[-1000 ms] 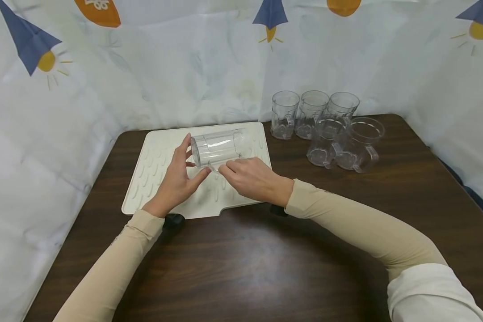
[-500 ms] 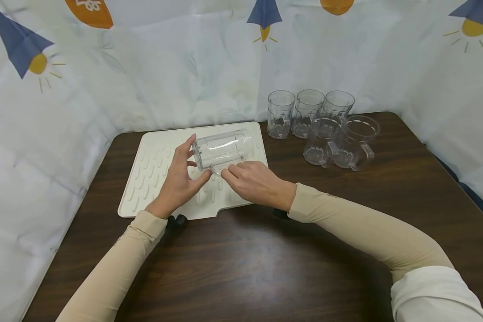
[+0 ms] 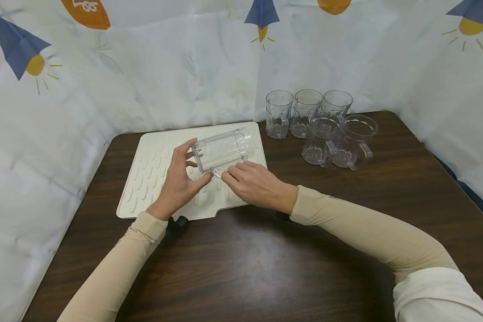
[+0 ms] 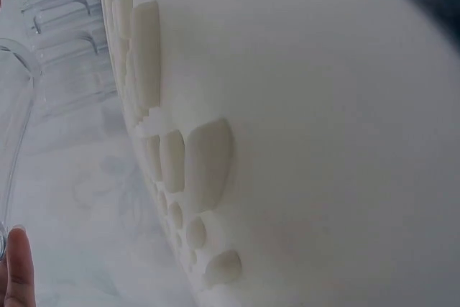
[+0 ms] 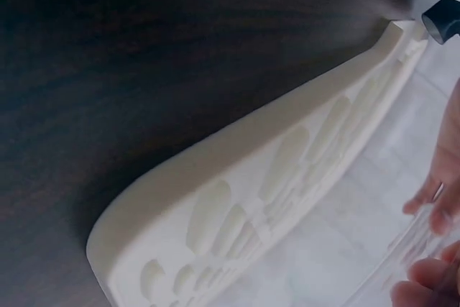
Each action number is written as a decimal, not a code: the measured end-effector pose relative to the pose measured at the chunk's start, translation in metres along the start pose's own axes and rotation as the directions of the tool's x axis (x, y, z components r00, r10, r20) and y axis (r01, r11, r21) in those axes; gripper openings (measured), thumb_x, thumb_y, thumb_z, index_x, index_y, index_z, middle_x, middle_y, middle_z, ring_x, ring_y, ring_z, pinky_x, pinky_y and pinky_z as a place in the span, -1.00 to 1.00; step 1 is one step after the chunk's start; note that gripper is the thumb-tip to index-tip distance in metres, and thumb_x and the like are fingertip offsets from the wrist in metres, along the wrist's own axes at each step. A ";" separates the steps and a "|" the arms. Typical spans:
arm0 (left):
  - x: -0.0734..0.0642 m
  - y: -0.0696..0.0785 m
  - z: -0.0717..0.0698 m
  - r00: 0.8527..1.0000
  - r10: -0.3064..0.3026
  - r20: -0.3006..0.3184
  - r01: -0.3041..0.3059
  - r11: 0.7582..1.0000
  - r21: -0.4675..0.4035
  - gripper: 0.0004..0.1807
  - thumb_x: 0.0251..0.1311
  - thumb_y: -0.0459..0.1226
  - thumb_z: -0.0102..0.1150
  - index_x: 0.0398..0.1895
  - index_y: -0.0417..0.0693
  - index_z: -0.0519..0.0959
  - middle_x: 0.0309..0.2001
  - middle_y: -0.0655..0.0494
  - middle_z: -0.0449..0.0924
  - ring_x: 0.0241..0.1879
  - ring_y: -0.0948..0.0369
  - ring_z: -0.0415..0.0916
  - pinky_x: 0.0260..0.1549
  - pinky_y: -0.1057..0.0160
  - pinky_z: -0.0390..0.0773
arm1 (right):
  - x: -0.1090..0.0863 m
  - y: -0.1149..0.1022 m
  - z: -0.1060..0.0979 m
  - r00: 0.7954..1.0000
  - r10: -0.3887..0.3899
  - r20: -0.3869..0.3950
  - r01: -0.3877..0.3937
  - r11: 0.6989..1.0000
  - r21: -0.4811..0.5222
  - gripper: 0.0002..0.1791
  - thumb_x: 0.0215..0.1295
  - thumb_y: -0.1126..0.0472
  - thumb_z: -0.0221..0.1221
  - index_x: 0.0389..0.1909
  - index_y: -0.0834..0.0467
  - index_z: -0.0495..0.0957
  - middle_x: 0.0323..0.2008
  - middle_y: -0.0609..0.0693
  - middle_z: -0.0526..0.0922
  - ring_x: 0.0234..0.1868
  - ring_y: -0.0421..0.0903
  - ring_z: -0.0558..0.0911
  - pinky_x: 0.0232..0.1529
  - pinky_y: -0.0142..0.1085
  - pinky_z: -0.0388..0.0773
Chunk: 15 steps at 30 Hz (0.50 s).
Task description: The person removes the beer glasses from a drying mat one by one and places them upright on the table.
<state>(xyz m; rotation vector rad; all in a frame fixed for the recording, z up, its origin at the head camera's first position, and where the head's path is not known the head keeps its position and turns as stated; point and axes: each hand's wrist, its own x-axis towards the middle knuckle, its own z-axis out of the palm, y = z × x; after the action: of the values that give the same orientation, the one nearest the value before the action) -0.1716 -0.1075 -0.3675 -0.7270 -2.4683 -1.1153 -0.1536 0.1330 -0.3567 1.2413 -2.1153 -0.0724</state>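
Observation:
A clear mug (image 3: 221, 151) is held on its side above the white ridged mat (image 3: 144, 179), its right end tilted slightly up. My left hand (image 3: 178, 174) holds the mug's left end between thumb and fingers. Lower on the mug, my right hand (image 3: 255, 182) grips the handle, mostly covering it. The left wrist view catches part of the mug (image 4: 13, 113) at its left edge, with one fingertip (image 4: 19, 264) at it. In the right wrist view, curled fingers (image 5: 424, 285) and part of the clear wall (image 5: 395, 257) show at the lower right.
Several clear mugs (image 3: 279, 114) stand upright, close together, at the back right of the dark wooden table (image 3: 241, 268). A white patterned curtain (image 3: 165, 67) rises behind the table and along both sides. The mat has a notch in its front edge.
The mug has turned slightly in both hands, its left end dipping a little. The whole view has shifted slightly, moving the standing mugs and mat left in the picture. Both grips look the same.

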 end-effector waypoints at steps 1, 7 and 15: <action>0.000 0.000 0.000 1.000 -0.003 0.000 0.003 1.000 -0.004 -0.03 0.16 -0.39 0.41 0.60 -0.13 0.09 0.37 -0.26 0.28 0.34 -0.14 0.52 -0.02 -0.09 0.66 | 0.000 0.000 0.000 1.000 0.000 -0.002 0.000 1.000 -0.003 -0.84 0.58 0.30 0.01 -0.26 0.15 0.49 -0.44 -0.07 0.54 -0.46 -0.11 0.53 -0.39 -0.33 0.52; -0.002 0.002 0.001 1.000 0.006 -0.008 -0.006 1.000 -0.008 -0.05 0.13 -0.39 0.43 0.57 -0.11 0.14 0.35 -0.25 0.32 0.26 -0.11 0.57 -0.02 0.04 0.67 | -0.003 -0.001 0.000 1.000 -0.006 -0.006 0.006 1.000 -0.001 -0.83 0.58 0.31 -0.01 -0.28 0.14 0.48 -0.45 -0.07 0.52 -0.45 -0.11 0.50 -0.37 -0.34 0.48; -0.002 0.004 0.006 0.994 0.099 -0.051 -0.101 0.994 -0.048 -0.13 0.05 -0.43 0.49 0.49 -0.04 0.34 0.36 -0.19 0.37 0.16 0.02 0.48 -0.08 0.31 0.54 | -0.011 -0.002 -0.006 1.000 0.004 0.017 -0.004 1.000 0.020 -0.81 0.55 0.35 -0.03 -0.31 0.12 0.47 -0.48 -0.08 0.50 -0.46 -0.11 0.46 -0.39 -0.33 0.44</action>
<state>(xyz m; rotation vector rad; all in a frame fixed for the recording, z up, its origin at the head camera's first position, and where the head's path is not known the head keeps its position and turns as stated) -0.1681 -0.1014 -0.3694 -0.8193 -2.3442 -1.1480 -0.1452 0.1423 -0.3583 1.2524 -2.1382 -0.0604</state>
